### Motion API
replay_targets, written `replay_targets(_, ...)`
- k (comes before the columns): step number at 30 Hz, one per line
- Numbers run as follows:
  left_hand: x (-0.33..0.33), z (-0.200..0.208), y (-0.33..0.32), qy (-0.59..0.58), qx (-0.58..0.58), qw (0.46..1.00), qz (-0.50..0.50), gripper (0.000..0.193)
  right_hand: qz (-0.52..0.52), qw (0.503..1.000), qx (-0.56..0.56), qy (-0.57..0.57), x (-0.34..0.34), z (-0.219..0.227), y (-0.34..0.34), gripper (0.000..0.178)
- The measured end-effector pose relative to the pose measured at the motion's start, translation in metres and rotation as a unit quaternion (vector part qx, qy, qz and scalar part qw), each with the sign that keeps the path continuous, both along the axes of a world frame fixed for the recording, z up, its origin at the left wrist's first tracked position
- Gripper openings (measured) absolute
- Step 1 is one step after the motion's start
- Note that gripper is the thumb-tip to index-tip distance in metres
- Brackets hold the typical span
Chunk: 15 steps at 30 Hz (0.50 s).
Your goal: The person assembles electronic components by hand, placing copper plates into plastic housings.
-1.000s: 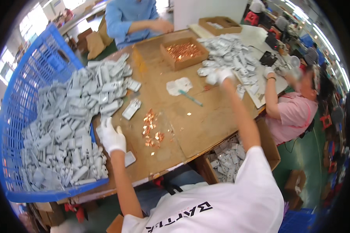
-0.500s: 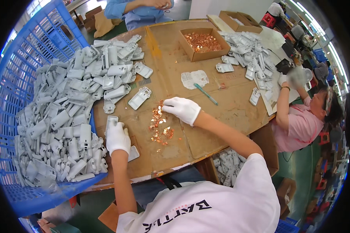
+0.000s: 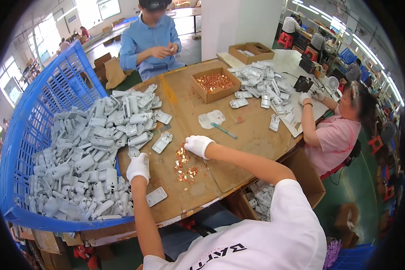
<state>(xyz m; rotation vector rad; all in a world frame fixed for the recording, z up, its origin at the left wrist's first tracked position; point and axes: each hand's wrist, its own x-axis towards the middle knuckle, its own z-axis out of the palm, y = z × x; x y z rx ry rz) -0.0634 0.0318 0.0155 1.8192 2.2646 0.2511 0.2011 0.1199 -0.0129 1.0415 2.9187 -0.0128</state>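
Note:
My left hand [image 3: 138, 168], in a white glove, has its fingers curled at the edge of the heap of pale grey plastic housings [image 3: 94, 155]. The housing in its grip is mostly covered by the glove. My right hand [image 3: 199, 146], also gloved, has its fingertips pinched together at the far end of a loose strew of small shiny copper pieces [image 3: 181, 163]; any piece between them is too small to see clearly. One housing [image 3: 162, 142] lies between my hands, just beyond the copper pieces. Another housing [image 3: 156, 196] rests beside my left forearm.
A blue plastic crate [image 3: 13, 180] lies tipped at left, spilling housings. Farther back stand a cardboard box [image 3: 216, 96] of copper pieces, a paper scrap [image 3: 207, 119] and a teal pen [image 3: 224, 130]. More housings [image 3: 265, 83] lie at right. Two co-workers sit across and at right.
The view has tilted up, showing more of the room. My left hand has moved slightly away from me toward the heap's edge. The right stays by the copper pieces.

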Motion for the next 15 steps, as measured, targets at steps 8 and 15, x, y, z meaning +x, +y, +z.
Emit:
replay_targets(8,0.007,-0.019,-0.020,-0.262,0.262,0.927,-0.053,0.060,0.010,0.999,-0.024,-0.029,-0.007,0.020,-0.008,0.021)
replay_targets(15,0.003,-0.014,-0.040,-0.076,0.011,0.990,0.118,0.032,-0.051,0.982,-0.105,0.146,0.018,-0.004,-0.042,0.015)
